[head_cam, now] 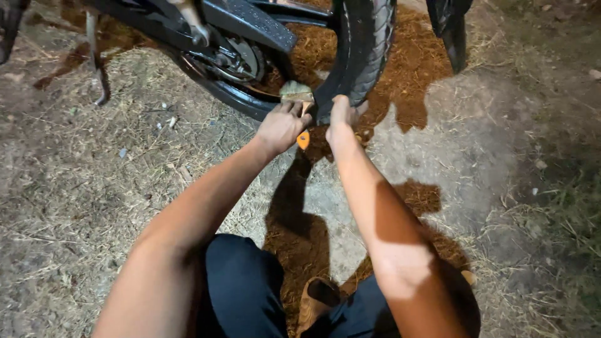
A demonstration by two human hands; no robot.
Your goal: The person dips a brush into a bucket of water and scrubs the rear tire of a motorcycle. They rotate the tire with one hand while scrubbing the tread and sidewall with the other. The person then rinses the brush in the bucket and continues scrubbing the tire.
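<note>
A brush with an orange plastic handle and pale, dirty bristles [298, 100] is held in the left hand [282, 127], whose fingers are curled tightly around the handle; the orange handle end shows below the fist, and the bristles are laid against the lower part of the black rubber rear tyre of a motorcycle [365, 50]. The right hand [343, 117] is set just beside the left, with its fingers pressed flat against the tyre tread near the ground; nothing is seen pinched in it.

The tyre is seen standing upright on the ground, with the black wheel rim [228, 94] and the metal sprocket at the hub [241, 57] to its left. A black swingarm [250, 24] runs above the sprocket. A thin metal side stand [97, 56] is planted in the ground further left.

Dry straw-strewn bare earth [94, 188] lies all around, with a dark, wet reddish-brown patch [413, 62] under and behind the wheel. Black trousers [244, 294] and a brown shoe [313, 303] are seen at the lower edge.
</note>
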